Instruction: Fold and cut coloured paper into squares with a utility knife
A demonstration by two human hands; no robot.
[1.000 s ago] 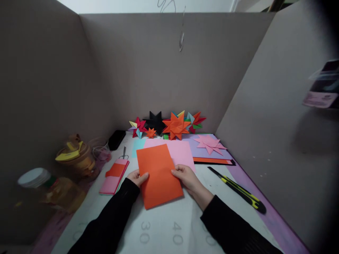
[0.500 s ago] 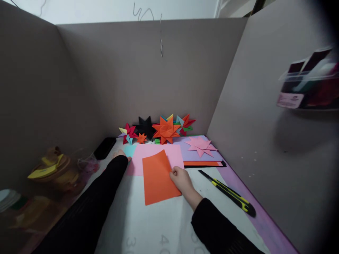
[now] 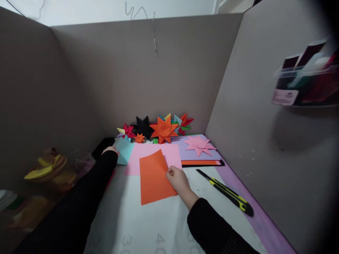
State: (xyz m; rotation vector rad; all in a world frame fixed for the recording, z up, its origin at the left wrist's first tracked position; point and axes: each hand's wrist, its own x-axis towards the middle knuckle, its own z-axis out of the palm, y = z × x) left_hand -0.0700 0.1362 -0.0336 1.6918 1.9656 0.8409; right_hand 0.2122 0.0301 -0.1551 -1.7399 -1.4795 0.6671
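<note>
My right hand (image 3: pixel 178 177) pinches the right edge of an orange sheet of paper (image 3: pixel 155 180), its fingers curled closed. The sheet lies at a slant across a pink sheet (image 3: pixel 132 165) and the white work surface. At the far left, my left hand (image 3: pixel 110 150) is at the left edge of a light blue sheet (image 3: pixel 125 152); its fingers are mostly hidden, and whether it grips the sheet is unclear. A black and yellow utility knife (image 3: pixel 227 194) lies to the right of my right hand, blade pointing away.
Folded paper stars, including an orange one (image 3: pixel 164 129) and a black one (image 3: pixel 143 127), stand along the back wall (image 3: pixel 148 77). A pink star (image 3: pixel 200 145) rests on purple paper (image 3: pixel 186 153). A dark phone-like object (image 3: pixel 102 146) and a brown container (image 3: pixel 57 173) are at left.
My left hand has moved left, and more of the light blue sheet shows beside it. A bit of red now shows by my left sleeve. My right hand stays on the orange sheet.
</note>
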